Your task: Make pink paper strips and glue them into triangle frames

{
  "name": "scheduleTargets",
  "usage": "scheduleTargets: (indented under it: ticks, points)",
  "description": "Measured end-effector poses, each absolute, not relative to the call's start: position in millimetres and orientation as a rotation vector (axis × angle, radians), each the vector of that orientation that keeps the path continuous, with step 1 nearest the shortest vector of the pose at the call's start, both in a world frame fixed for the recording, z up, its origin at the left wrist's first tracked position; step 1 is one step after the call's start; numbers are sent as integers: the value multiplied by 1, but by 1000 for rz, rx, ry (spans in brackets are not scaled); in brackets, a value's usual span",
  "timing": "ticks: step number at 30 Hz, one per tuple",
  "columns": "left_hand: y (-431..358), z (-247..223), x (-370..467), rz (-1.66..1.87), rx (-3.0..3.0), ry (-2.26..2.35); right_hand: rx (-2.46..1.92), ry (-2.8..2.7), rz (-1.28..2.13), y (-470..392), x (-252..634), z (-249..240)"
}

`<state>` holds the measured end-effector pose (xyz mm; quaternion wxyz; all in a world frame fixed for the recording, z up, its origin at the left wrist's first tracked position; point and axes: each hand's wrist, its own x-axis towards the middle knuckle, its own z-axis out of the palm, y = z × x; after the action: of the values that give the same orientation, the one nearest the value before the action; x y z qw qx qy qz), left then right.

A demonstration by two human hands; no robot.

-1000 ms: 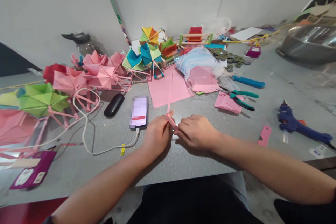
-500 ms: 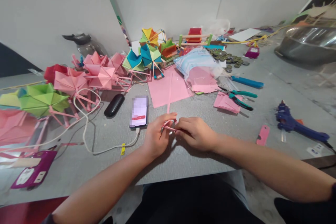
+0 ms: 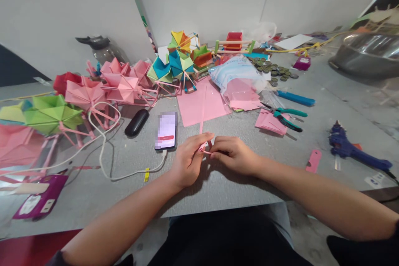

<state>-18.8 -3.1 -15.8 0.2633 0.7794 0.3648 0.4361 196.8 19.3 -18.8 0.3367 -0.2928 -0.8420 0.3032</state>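
Note:
Between both hands is a narrow pink paper strip [image 3: 206, 152], bent into a small folded shape. My left hand [image 3: 189, 160] pinches it with thumb and fingers from the left. From the right, my right hand [image 3: 232, 154] grips its other end with curled fingers. The hands are close together above the grey table, and the fingers partly hide the fold. A long straight pink strip [image 3: 202, 118] reaches from the hands over a pink paper sheet [image 3: 195, 108] behind them.
A phone [image 3: 166, 131] on a white cable lies left of my hands, beside a black case [image 3: 136, 123]. Colourful folded-paper models [image 3: 89, 91] fill the back left. Pliers [image 3: 285, 118], pink paper pieces [image 3: 270, 121] and a blue glue gun [image 3: 352, 147] lie to the right.
My left fingers have closed further over the bent strip, so less of it shows. The whole view has shifted slightly.

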Motion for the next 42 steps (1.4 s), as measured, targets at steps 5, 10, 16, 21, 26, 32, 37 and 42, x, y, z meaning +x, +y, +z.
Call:
scheduleTargets:
  ticks: [5,10,16,21,26,32,37,42]
  points:
    - [-4,-15,-23,1137,2146,768,-770,-2187,800,21,196,-21]
    - [-3,-15,-18,1174,2158,722,-742,-2151,796,19,194,-21]
    - [-5,-13,-13,1195,2130,816,-849,-2126,696,15,195,-18]
    - [-7,-9,-11,1076,2043,915,-827,-2049,505,12,197,-14]
    - [-9,-11,-11,981,2082,933,-765,-1983,399,10,198,-10]
    - [-11,-12,-11,922,2166,901,-566,-2024,271,9,198,-8]
    - [-11,-11,-10,1049,2276,816,-554,-1996,269,8,196,-5]
    - [-12,-11,-9,1086,2337,885,-546,-1962,292,7,194,-1]
